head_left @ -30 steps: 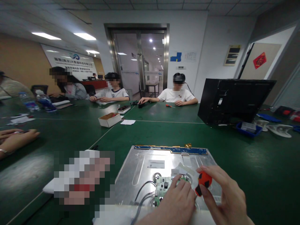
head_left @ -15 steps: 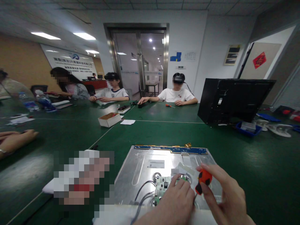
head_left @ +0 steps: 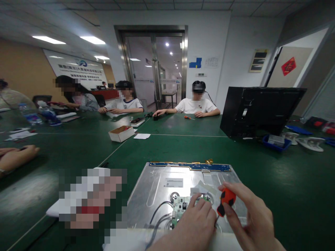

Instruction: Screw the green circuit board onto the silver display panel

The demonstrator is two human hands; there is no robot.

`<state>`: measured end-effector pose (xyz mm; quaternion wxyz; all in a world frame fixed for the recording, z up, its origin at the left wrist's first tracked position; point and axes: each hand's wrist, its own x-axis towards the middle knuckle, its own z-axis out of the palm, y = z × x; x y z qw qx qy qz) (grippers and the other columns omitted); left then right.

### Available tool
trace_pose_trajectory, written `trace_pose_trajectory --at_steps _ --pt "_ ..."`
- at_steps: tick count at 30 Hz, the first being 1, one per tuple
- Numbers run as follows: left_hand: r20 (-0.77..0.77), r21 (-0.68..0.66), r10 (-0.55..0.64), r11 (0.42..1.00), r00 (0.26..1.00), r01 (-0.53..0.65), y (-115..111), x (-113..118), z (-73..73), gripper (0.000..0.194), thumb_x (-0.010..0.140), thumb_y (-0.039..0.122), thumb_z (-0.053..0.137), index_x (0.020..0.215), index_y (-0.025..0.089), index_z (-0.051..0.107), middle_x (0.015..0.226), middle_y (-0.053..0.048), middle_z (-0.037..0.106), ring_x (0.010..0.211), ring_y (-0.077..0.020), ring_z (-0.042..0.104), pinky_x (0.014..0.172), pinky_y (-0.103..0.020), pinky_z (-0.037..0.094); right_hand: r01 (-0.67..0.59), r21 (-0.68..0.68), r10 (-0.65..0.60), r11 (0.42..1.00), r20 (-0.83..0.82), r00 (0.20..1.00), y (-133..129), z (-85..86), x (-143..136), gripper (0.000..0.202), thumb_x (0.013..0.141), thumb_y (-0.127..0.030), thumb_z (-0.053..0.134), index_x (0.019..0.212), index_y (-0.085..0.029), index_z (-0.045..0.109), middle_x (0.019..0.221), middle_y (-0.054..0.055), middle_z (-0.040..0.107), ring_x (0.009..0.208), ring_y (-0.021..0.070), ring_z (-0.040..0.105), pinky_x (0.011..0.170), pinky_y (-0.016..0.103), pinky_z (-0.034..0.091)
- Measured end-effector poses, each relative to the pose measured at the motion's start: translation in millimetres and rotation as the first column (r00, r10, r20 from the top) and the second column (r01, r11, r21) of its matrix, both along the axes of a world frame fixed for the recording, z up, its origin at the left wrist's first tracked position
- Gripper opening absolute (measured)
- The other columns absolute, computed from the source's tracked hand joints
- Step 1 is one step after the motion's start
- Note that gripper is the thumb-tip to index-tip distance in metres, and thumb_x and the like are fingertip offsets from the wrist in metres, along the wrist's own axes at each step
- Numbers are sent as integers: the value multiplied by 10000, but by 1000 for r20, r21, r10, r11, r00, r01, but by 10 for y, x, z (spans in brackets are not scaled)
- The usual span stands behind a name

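My right hand (head_left: 251,212) pinches the orange-and-black handle of a screwdriver (head_left: 227,197) between thumb and fingers. Its shaft slants down to the left and the tip is hidden behind my left hand. My left hand (head_left: 195,216) lies over a green circuit board (head_left: 180,205), fingers close together and curled over its far side; the thumb is out of sight. Under the board is a silver metal panel (head_left: 151,181), like the back of a display, with a blue circuit strip (head_left: 180,166) along its far edge. Grey cables (head_left: 157,226) run from the board's left side.
A black monitor (head_left: 261,111) and a blue tray (head_left: 276,143) stand at the right on the green table (head_left: 178,148). An open white box (head_left: 121,134) is further back. Another screwdriver (head_left: 188,118) lies near a seated person (head_left: 198,104). Someone's hand (head_left: 21,158) rests at the left.
The view has shifted very slightly. Both hands keep nearly the same pose, and the screwdriver handle looks turned only a little, if at all.
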<state>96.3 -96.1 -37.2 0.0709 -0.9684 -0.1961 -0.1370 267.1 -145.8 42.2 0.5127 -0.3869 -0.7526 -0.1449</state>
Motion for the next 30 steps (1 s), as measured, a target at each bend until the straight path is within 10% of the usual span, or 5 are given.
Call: trace_pose_trajectory --at_steps 30 --pt "-42 -70 0 998 999 -3 -17 -3 173 231 952 338 660 1016 116 649 1003 -81 718 985 -262 630 1088 -474 355 98 30 -99 995 50 994 18 -53 -17 257 962 -240 543 1206 -170 584 921 67 719 783 182 723 642 264 577"
